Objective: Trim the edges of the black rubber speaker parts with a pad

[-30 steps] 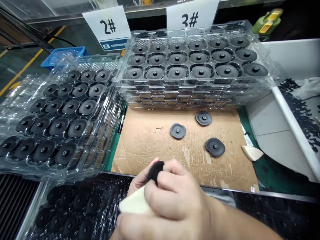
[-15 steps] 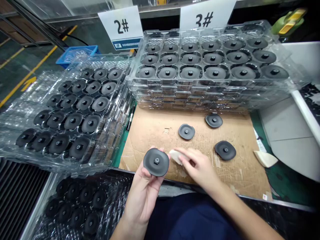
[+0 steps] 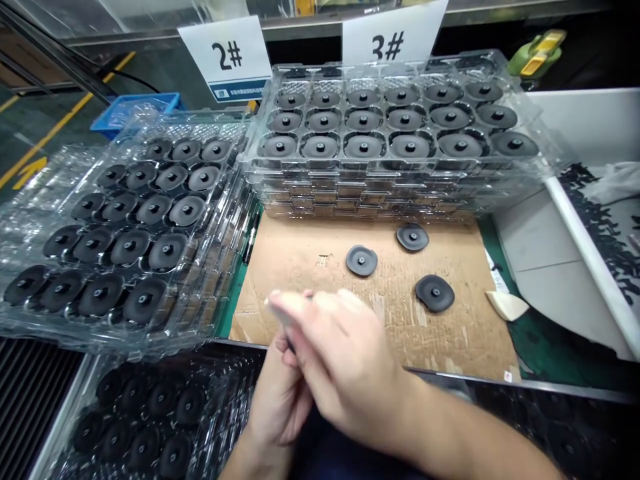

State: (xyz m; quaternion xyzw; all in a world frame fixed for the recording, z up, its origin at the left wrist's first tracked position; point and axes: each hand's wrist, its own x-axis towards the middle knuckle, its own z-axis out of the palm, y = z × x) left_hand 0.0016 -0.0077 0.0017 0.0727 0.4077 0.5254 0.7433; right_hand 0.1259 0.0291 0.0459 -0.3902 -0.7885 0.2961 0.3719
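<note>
My left hand is low in the centre, its fingers wrapped round a black disc that is almost wholly hidden behind my other hand. Over it lies my right hand, fingers bent and pressed together; the white pad it holds barely shows between the fingers. Beyond my hands, three loose black discs lie on the cardboard sheet: a disc nearest the middle, a disc farther back and a disc to the right.
Stacked clear trays of black discs stand at the back, and more trays at the left. A white wedge lies at the cardboard's right edge. Behind are a blue bin and a white container at the right.
My right hand has moved left and over my left hand, covering the disc that was in plain sight. The view has shifted a little to the right.
</note>
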